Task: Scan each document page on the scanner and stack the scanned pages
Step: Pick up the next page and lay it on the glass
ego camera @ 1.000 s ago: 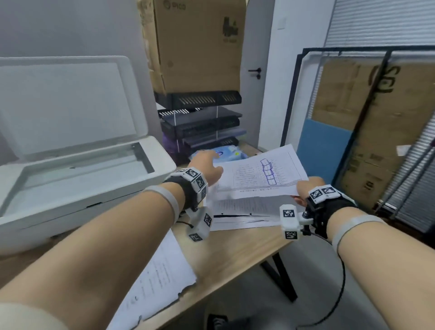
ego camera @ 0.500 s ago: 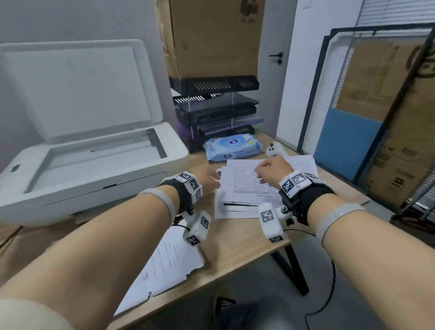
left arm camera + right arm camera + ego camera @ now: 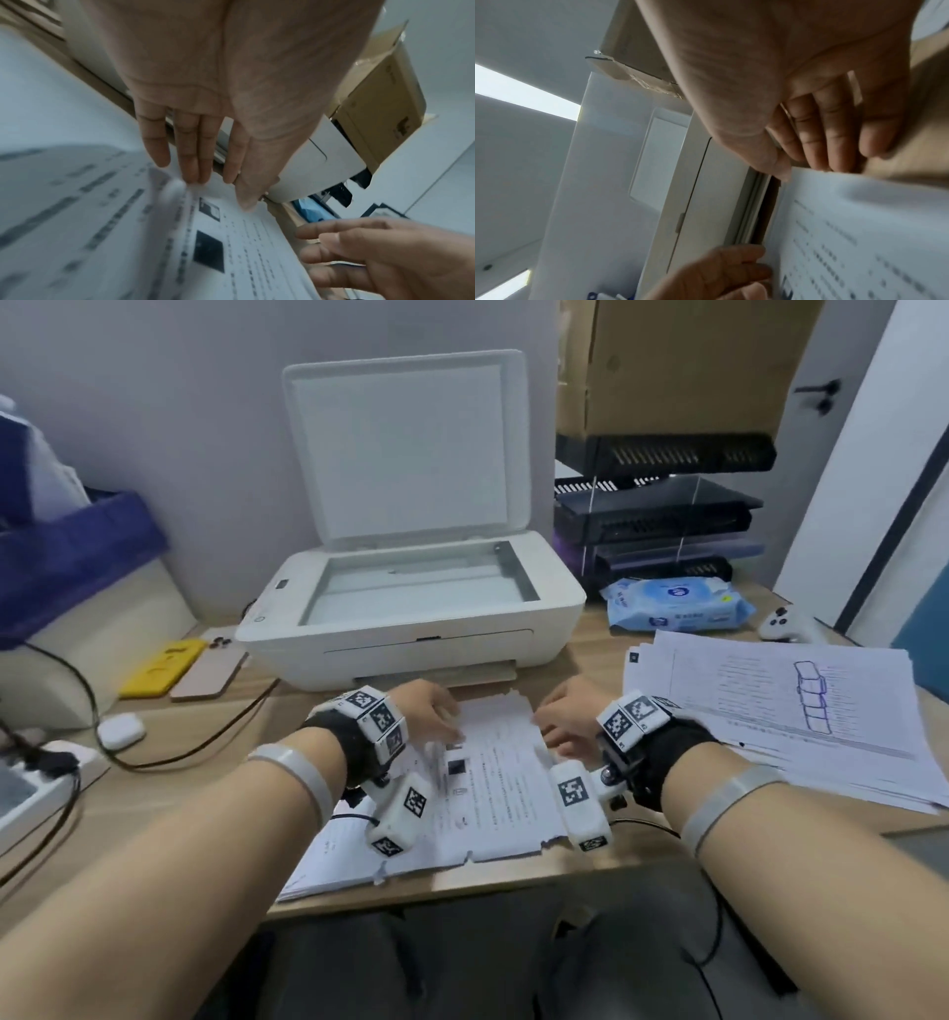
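Observation:
The white scanner [image 3: 411,629] stands at the back of the desk with its lid up and its glass [image 3: 418,580] bare. In front of it lies a pile of printed pages [image 3: 493,793] with torn edges. My left hand [image 3: 436,716] rests on the pile's top left with straight fingers; in the left wrist view my left hand [image 3: 218,188] touches a curled-up page corner [image 3: 174,188]. My right hand [image 3: 557,719] lies at the pile's top right, and in the right wrist view my right hand [image 3: 808,168] has straight fingers at the page's [image 3: 847,223] edge. A second stack [image 3: 770,711], topped by a blue sketch, lies to the right.
A wet-wipes pack [image 3: 678,603], a white controller [image 3: 783,624] and black paper trays [image 3: 657,521] under a cardboard box [image 3: 667,361] stand at the back right. On the left are a yellow phone case [image 3: 164,667], a pink phone [image 3: 210,670], an earbud case [image 3: 120,729] and cables.
Both hands left the right-hand stack, where the blue-sketch page now lies, and came left onto the pile in front of the scanner. The view swung left.

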`<state>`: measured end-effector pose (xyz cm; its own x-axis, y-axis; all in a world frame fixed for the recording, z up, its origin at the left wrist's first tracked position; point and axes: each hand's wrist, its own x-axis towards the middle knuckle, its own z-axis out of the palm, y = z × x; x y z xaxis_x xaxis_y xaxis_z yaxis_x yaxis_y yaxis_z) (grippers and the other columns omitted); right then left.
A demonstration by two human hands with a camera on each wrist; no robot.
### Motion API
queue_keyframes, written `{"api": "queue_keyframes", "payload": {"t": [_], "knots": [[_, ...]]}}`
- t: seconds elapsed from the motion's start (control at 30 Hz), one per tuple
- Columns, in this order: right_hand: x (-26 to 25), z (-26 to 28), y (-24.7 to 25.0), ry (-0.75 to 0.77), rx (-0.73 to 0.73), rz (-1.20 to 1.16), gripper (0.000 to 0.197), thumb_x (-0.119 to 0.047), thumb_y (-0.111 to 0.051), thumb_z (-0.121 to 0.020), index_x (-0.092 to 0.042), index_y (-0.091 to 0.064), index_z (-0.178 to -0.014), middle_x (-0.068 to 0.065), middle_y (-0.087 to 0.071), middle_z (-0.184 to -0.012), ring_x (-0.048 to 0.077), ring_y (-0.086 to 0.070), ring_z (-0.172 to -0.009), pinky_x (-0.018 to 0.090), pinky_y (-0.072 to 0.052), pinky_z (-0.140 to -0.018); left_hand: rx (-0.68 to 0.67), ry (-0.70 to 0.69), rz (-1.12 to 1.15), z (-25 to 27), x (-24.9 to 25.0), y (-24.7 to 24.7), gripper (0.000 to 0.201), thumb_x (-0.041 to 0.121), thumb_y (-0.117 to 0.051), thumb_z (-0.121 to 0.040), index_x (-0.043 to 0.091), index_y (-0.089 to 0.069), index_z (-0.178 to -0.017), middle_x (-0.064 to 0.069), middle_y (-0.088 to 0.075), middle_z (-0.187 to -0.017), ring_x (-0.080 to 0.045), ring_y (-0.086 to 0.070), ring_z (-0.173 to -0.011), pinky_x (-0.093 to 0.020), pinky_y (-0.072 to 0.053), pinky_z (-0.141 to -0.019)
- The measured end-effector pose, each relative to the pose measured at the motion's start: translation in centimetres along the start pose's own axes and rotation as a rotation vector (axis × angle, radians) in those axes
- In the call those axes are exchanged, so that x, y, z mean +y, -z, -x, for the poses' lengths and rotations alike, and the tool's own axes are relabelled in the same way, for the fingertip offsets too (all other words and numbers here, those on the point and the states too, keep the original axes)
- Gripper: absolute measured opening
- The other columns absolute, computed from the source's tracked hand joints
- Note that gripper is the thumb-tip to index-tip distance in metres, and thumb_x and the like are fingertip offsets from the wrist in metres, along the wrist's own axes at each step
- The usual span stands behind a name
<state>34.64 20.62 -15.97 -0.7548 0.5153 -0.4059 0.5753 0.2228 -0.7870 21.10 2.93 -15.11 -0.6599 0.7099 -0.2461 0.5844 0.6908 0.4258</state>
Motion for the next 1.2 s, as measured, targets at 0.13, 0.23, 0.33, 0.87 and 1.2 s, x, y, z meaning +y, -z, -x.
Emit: {"api": "queue_keyframes", "payload": {"t": [0.13, 0.23, 0.33, 0.87, 1.2], "knots": [[0.4, -0.1, -1.0, 0.077, 0.052, 0.014, 0.021, -0.013, -0.071, -0.087, -0.007, -0.066, -0.107, 0.016, -0.071, -0.097, 0.023, -0.069, -0.081, 0.036, -0.062, -0.073, 0.014, -0.072, 0.155, 2.0, -2.7, -0.7, 0.044, 0.035, -0.071, -0.085, 0.025, -0.061, -0.126, 0.01, -0.066, -0.119, -0.005, -0.063, -0.104, -0.028, -0.049, -0.099], [0.6, -0.2, -1.9, 0.084, 0.148, 0.152, 0.035, -0.02, -0.074, -0.084, -0.005, -0.066, -0.115, 0.014, -0.071, -0.101, 0.025, -0.071, -0.085, 0.047, -0.059, -0.084, 0.069, -0.071, 0.305, 2.8, -3.9, -1.7, 0.042, 0.022, -0.072, -0.085, 0.021, -0.062, -0.126, 0.006, -0.067, -0.121, -0.005, -0.062, -0.108, -0.024, -0.048, -0.099], [0.1, 0.0, -2.5, 0.073, 0.166, 0.208, 0.038, -0.023, -0.074, -0.083, -0.001, -0.067, -0.113, 0.011, -0.071, -0.092, 0.025, -0.066, -0.077, 0.044, -0.058, -0.083, 0.1, -0.087, 0.358, 3.4, -4.2, -2.2, 0.038, 0.018, -0.07, -0.087, 0.017, -0.064, -0.124, 0.003, -0.067, -0.119, -0.008, -0.063, -0.109, -0.016, -0.048, -0.089], [0.1, 0.7, -3.4, -0.032, 0.251, 0.246, 0.069, -0.018, -0.07, -0.084, -0.007, -0.026, -0.136, 0.009, -0.052, -0.103, 0.024, -0.057, -0.086, 0.032, -0.046, -0.066, 0.137, -0.098, 0.219, 4.1, -4.0, -2.9, 0.036, 0.019, -0.064, -0.091, 0.025, -0.062, -0.126, 0.012, -0.056, -0.134, 0.003, -0.051, -0.089, -0.003, -0.034, -0.062], [2.2, 0.3, -3.5, 0.206, 0.377, 0.151, 0.02, -0.023, -0.076, -0.083, -0.014, -0.07, -0.066, -0.005, -0.063, -0.059, 0.014, -0.056, -0.056, 0.021, -0.042, -0.051, 0.423, -0.058, 0.485, 4.9, -6.7, -2.2, 0.023, 0.011, -0.065, -0.088, 0.027, -0.069, -0.104, 0.011, -0.069, -0.11, -0.004, -0.063, -0.106, -0.034, -0.049, -0.101]]}}
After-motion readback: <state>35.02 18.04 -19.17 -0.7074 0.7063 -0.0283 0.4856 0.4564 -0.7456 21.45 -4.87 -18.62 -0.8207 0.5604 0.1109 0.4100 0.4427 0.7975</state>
